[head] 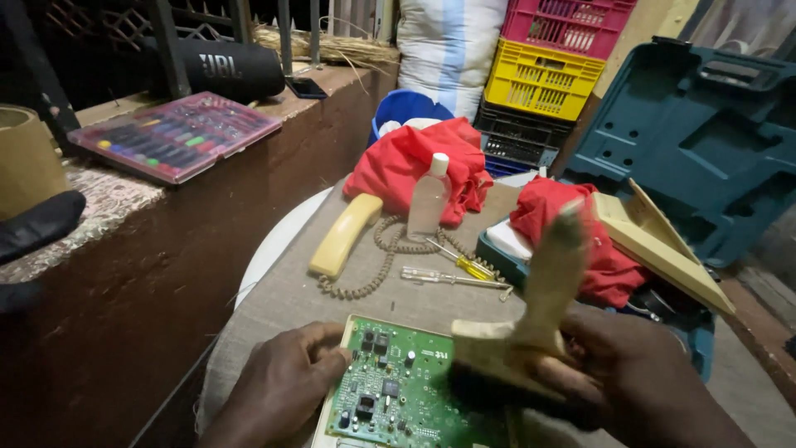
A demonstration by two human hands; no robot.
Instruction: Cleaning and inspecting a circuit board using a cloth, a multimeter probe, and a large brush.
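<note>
Two hands engaged: left hand pinches the light, fragile circuit board by its edge; right hand grips a blurred brush.

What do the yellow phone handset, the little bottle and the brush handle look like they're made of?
The handset looks like smooth, slightly glossy moulded plastic, aged cream-yellow. The bottle seems clear plastic with a white cap; you can see through it. The brush in the right hand has a pale matt handle, probably wood, though motion blur leaves it open.

yellow handset | clear bottle | 2 screwdrivers | red cloth | teal case
</note>
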